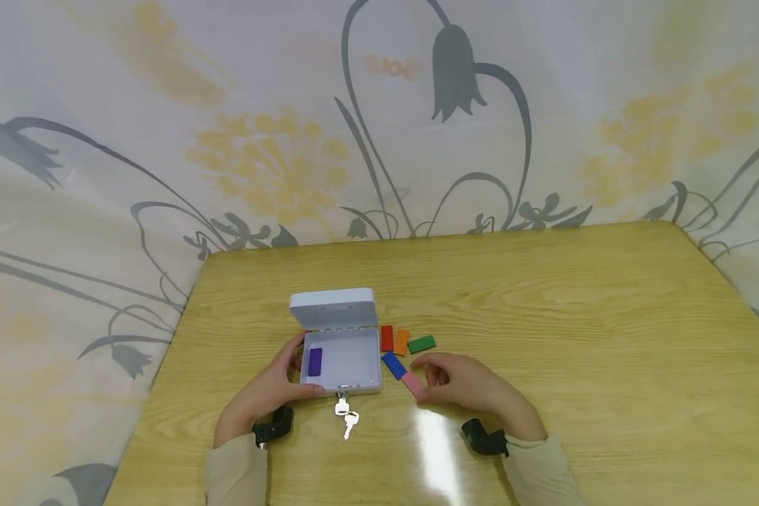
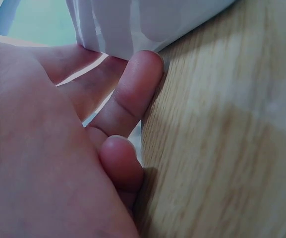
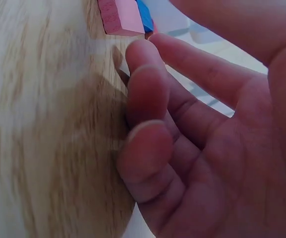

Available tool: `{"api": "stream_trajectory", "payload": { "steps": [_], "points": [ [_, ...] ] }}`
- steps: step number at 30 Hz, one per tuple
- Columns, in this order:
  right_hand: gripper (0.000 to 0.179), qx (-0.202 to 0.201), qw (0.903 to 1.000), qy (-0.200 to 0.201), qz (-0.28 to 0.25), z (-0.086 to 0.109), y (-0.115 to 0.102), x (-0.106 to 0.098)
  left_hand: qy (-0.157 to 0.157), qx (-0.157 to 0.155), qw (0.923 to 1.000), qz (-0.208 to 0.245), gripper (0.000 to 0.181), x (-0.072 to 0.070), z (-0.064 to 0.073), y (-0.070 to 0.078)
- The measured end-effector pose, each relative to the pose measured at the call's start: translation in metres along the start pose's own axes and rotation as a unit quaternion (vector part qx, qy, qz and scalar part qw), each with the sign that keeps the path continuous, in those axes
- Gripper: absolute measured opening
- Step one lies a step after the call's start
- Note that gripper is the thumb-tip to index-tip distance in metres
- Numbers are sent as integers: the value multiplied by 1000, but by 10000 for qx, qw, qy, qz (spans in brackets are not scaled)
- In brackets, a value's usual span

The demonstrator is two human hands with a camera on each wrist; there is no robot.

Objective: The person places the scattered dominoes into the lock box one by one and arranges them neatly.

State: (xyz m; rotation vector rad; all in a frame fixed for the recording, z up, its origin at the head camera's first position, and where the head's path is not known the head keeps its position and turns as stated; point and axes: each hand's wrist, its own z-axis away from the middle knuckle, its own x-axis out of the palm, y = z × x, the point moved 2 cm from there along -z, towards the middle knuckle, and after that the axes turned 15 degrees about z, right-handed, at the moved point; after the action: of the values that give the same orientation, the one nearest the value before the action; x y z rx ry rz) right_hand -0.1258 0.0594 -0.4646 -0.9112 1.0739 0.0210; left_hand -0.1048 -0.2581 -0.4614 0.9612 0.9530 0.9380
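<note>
Left hand: the left hand [image 1: 275, 385] grips the left side of the box [image 1: 351, 360], thumb laid on its near edge and forefinger at its far left corner, so the grip spans that side. In the left wrist view two fingers reach to the white wall, and the fingertips are close to the wood.
Right hand: thumb and forefinger of the right hand [image 1: 462, 381] stand parted at the right of the pink block [image 1: 414, 386], the other fingers loosely bent; no block is seen pinched between them. Whether the thumb touches the pink block, I cannot tell.
Box: white, left of the blocks, its lid [image 1: 335, 310] raised at the far side.
Purple block: the purple block [image 1: 315, 362] lies inside, by the left wall.
Pink and blue: the blue block [image 1: 394, 365] lies aslant just right of the box; its near right end meets the pink block's far left end.
Far blocks: the red block [image 1: 387, 338] is just right of the box, the orange block [image 1: 401, 341] just beside it, the green block [image 1: 422, 344] right of that.
Keys: one key [image 1: 341, 405] is at the box's near side, a second key [image 1: 351, 423] just nearer.
Table: the wood table [image 1: 575, 302] bears a bright glare near the right hand.
Wrists: a black camera on each, below beige sleeves.
</note>
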Motion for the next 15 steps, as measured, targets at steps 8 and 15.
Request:
{"api": "stream_trajectory", "payload": {
  "steps": [8, 15],
  "points": [
    [44, -22, 9998, -174, -43, 0, -4, -1, 26, -77, 10000, 30, 103, 0, 4, 1],
    [44, -215, 9989, -40, 416, -1, -7, 0, -39, -47, 10000, 6, 102, -1, 1, -1]
  ]
}}
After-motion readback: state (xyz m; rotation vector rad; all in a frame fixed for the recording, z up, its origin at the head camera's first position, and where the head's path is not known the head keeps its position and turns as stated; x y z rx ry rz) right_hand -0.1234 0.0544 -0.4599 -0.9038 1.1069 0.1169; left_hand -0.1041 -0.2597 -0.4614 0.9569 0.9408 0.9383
